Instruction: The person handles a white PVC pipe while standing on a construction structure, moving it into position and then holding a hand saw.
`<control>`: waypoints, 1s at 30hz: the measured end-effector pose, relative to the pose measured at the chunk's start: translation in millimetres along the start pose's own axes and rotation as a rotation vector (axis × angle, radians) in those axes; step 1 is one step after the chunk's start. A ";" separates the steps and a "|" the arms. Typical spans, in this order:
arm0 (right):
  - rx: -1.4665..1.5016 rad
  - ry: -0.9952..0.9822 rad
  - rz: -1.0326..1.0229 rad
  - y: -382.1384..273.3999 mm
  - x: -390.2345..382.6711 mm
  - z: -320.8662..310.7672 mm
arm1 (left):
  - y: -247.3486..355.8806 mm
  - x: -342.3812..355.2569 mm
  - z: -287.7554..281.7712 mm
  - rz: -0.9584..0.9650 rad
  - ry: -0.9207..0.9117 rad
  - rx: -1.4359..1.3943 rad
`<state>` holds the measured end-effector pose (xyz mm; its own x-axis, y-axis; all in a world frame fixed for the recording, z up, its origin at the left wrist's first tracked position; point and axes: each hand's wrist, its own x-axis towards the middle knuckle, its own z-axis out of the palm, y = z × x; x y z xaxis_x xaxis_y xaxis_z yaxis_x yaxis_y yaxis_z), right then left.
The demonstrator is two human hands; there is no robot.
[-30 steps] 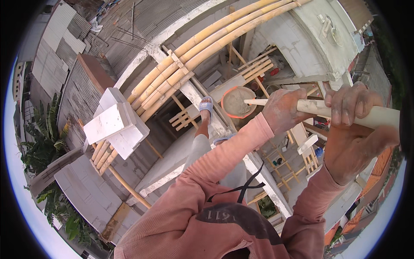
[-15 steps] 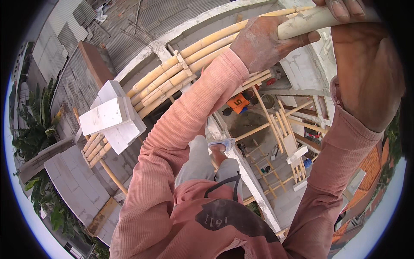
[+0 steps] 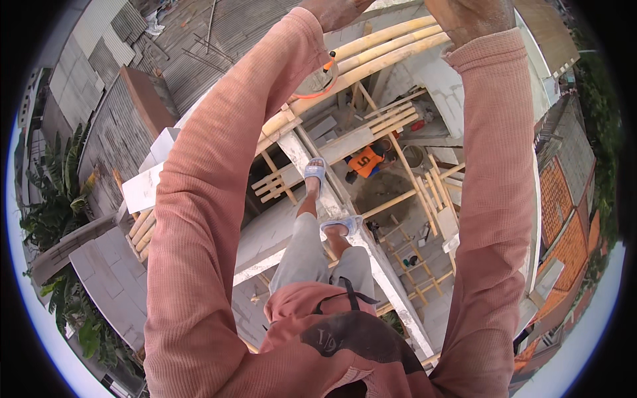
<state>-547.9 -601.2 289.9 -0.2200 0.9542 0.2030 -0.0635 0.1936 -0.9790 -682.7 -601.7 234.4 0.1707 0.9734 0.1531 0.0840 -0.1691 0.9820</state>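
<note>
Both my arms, in pink sleeves, reach up to the top edge of the head view. My left hand (image 3: 335,10) is cut off by that edge, and only its back and part of its fingers show. My right hand (image 3: 472,18) shows just its back and wrist, with its fingers out of the picture. Whatever either hand holds is out of sight. Below my left hand stands a round grey container (image 3: 313,82), partly behind my sleeve, with an orange curved edge and a black-and-orange piece at its rim. Bamboo poles (image 3: 388,50) run between and beneath the hands.
My sandalled feet (image 3: 314,171) stand on a narrow concrete beam (image 3: 381,265) high above the floor. Down below, a person in an orange shirt (image 3: 366,161) bends beside a bucket (image 3: 414,156). White blocks (image 3: 142,189) lie at left on bamboo. A bamboo ladder (image 3: 411,259) stands lower right.
Both hands have moved up and apart, my left one leftward. The pale pipe-like piece they held has left the view. My left foot and the round container have come into sight.
</note>
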 end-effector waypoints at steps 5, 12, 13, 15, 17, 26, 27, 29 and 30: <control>-0.027 0.011 0.050 36.8 12.4 -1.8 | -18.9 8.4 -10.3 0.023 0.003 -0.164; -0.125 0.057 0.086 55.2 16.1 -26.9 | -30.1 16.2 9.9 -0.061 -0.105 -0.394; -0.133 0.058 0.079 55.1 15.1 -31.2 | -28.3 14.8 12.2 -0.056 -0.013 -0.105; -0.125 0.058 0.077 55.7 9.7 -28.1 | -38.0 14.0 6.2 -0.055 0.082 0.194; -0.101 0.044 0.065 54.7 7.0 -26.8 | -74.2 16.9 -2.2 0.060 0.062 0.161; -0.080 0.112 -0.005 14.5 -25.0 -80.9 | -80.8 49.4 51.6 -0.163 -0.199 -0.813; -0.058 0.111 -0.030 4.9 -27.4 -84.2 | -79.9 52.7 54.4 -0.162 -0.202 -0.807; -0.028 0.106 -0.077 -17.8 -39.0 -95.6 | -72.1 62.2 73.3 -0.114 -0.146 -0.881; -0.018 0.104 -0.100 -29.4 -46.0 -102.6 | -67.6 62.7 83.5 -0.110 -0.159 -0.882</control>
<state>-436.1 -627.4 307.6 -0.1117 0.9481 0.2978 -0.0625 0.2923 -0.9543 -595.7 -542.2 168.3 0.3458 0.9329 0.1006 -0.6640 0.1676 0.7287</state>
